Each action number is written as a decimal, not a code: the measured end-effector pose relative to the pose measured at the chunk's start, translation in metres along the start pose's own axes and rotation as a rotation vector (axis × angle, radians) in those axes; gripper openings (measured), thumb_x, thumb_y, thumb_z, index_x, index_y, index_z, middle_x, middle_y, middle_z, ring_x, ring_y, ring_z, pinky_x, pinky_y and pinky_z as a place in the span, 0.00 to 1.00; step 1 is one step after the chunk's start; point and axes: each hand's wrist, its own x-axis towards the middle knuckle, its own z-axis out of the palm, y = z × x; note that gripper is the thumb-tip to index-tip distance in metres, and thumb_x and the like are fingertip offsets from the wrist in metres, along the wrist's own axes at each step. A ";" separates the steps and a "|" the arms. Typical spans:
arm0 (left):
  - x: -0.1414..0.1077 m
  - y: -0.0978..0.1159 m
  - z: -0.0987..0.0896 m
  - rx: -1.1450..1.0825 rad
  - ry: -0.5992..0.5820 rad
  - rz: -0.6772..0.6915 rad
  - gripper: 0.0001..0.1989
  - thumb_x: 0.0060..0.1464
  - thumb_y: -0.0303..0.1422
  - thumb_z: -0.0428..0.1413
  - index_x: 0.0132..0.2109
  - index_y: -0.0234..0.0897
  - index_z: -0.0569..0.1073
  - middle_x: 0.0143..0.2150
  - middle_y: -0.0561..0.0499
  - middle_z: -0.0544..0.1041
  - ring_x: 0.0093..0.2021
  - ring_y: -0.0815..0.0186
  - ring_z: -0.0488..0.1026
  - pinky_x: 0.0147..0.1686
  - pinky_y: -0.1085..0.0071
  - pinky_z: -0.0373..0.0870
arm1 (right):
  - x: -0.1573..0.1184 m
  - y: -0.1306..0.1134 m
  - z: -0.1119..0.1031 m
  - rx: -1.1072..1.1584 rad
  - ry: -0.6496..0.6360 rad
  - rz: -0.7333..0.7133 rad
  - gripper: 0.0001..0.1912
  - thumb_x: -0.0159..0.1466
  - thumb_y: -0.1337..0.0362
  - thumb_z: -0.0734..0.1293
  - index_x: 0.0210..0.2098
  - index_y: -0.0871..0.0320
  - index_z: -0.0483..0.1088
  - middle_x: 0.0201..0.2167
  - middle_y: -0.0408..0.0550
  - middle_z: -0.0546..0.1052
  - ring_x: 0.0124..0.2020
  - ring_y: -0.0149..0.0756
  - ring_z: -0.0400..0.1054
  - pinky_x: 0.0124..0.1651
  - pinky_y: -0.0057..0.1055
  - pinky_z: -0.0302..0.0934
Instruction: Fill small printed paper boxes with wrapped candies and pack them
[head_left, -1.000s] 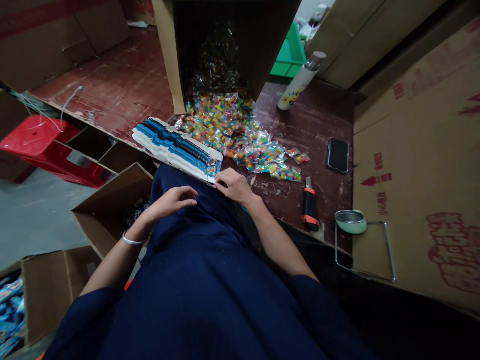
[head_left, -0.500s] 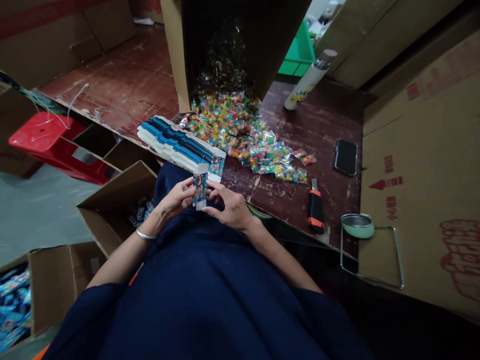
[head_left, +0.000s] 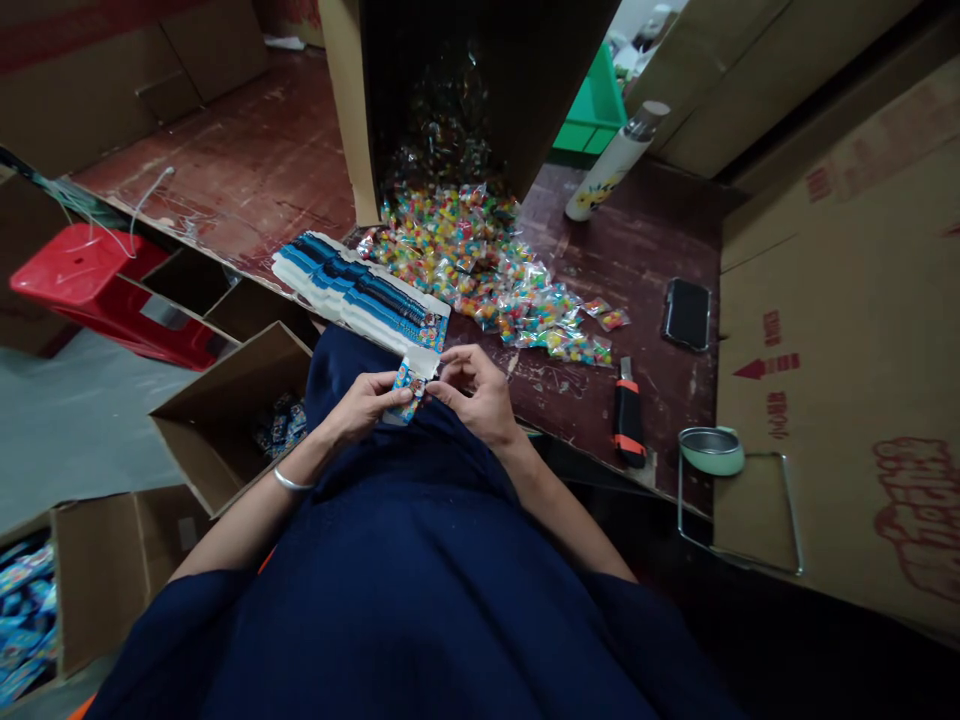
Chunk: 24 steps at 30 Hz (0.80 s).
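My left hand is closed around a small blue printed candy box, thumb across its face. The box is tilted, and a white end flap stands out at its top. At that flap end my right hand is curled, thumb and forefinger pinching at the box's edge. Just beyond my hands lies a long fanned row of flat blue-and-white cartons. Behind it spreads a heap of clear sachets of colourful candy, spilling from a large cardboard box on its side.
On the table's right are a utility knife, a phone, a white bottle and a green bowl in a wire frame. An open carton with filled boxes stands at my left, near a red stool.
The small box has turned from upright to tilted, and its bottom flap no longer shows. My right hand has moved from its lower end to its top end.
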 end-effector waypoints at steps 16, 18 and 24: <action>-0.004 -0.023 0.024 0.230 0.256 0.452 0.34 0.53 0.39 0.70 0.64 0.42 0.70 0.53 0.46 0.80 0.39 0.64 0.83 0.41 0.69 0.83 | -0.014 0.031 0.036 0.051 0.349 -0.119 0.19 0.67 0.54 0.71 0.55 0.52 0.74 0.35 0.42 0.77 0.30 0.31 0.71 0.37 0.30 0.69; -0.004 -0.020 0.020 0.236 0.196 0.417 0.29 0.53 0.39 0.69 0.60 0.39 0.73 0.49 0.46 0.81 0.40 0.63 0.82 0.42 0.68 0.83 | -0.015 0.032 0.033 -0.002 0.329 -0.158 0.15 0.68 0.55 0.71 0.52 0.52 0.74 0.34 0.42 0.76 0.30 0.31 0.70 0.38 0.31 0.68; -0.003 -0.012 0.015 0.248 0.116 0.357 0.22 0.52 0.39 0.70 0.50 0.37 0.74 0.44 0.48 0.78 0.40 0.65 0.79 0.39 0.71 0.81 | -0.010 0.030 0.028 -0.049 0.296 -0.221 0.09 0.70 0.55 0.67 0.36 0.53 0.71 0.42 0.49 0.77 0.42 0.38 0.74 0.45 0.35 0.69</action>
